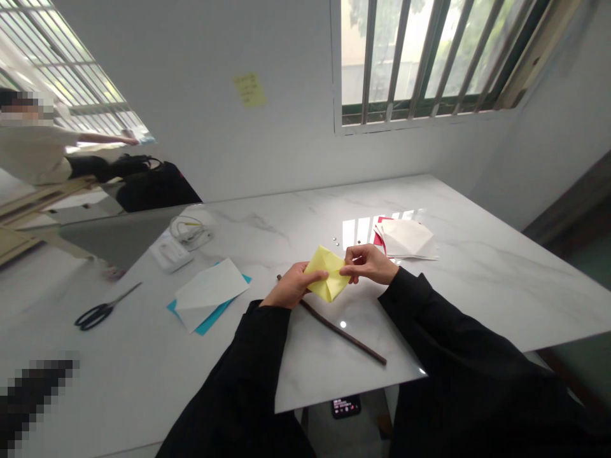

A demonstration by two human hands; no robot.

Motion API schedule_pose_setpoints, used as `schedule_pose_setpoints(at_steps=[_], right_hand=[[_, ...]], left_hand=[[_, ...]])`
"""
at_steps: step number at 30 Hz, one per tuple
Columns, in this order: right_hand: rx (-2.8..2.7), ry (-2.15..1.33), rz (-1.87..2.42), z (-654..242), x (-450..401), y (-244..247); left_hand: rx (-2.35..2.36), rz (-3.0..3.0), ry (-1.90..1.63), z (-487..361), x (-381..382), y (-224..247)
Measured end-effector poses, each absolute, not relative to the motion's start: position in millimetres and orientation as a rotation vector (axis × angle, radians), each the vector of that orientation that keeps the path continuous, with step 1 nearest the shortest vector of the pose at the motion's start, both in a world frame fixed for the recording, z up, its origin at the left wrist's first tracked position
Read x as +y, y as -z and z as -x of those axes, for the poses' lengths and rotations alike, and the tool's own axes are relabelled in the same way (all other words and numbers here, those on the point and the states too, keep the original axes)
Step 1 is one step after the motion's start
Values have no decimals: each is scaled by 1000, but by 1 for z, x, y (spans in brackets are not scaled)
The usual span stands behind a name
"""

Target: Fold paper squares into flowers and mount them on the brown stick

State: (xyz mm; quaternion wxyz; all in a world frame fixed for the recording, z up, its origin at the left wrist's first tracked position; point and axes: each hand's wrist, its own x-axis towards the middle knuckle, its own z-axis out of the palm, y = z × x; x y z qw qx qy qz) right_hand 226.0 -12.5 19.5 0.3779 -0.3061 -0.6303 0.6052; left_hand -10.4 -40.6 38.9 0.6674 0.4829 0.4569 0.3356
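LH (290, 286), RH (371, 263) hold yellow paper (327, 262); wall note (250, 90) txt prob. handwritten.

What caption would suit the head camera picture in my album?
Left hand and right hand hold folded yellow paper over a marbled table, a dark stick lying beneath.

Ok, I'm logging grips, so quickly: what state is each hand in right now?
Left hand: closed, holding the folded yellow paper by its left side.
Right hand: closed, pinching the same paper at its right side.
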Motion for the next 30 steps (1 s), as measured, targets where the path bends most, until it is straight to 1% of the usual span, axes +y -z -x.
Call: schedule_pose_setpoints(at_steps=[4,8,14,18,30], right_hand=[[-1642,-1530,758,-229,-16,-27],[-1532,-1580,721,-231,-12,-31],[-1383,-1497,841,-227,-3,-17],[-1356,-1500,859,-225,0,-10],[-1236,-1540,936,-223,-1,-10]], left_hand=[[1030,-1095,-782,12,-40,-39],[1052,-1106,-869,15,-38,-37],[1107,-1243,-919,12,-37,-34],[1086,-1237,-939,10,-37,-35],[1102,-1220,-967,9,-37,-32]])
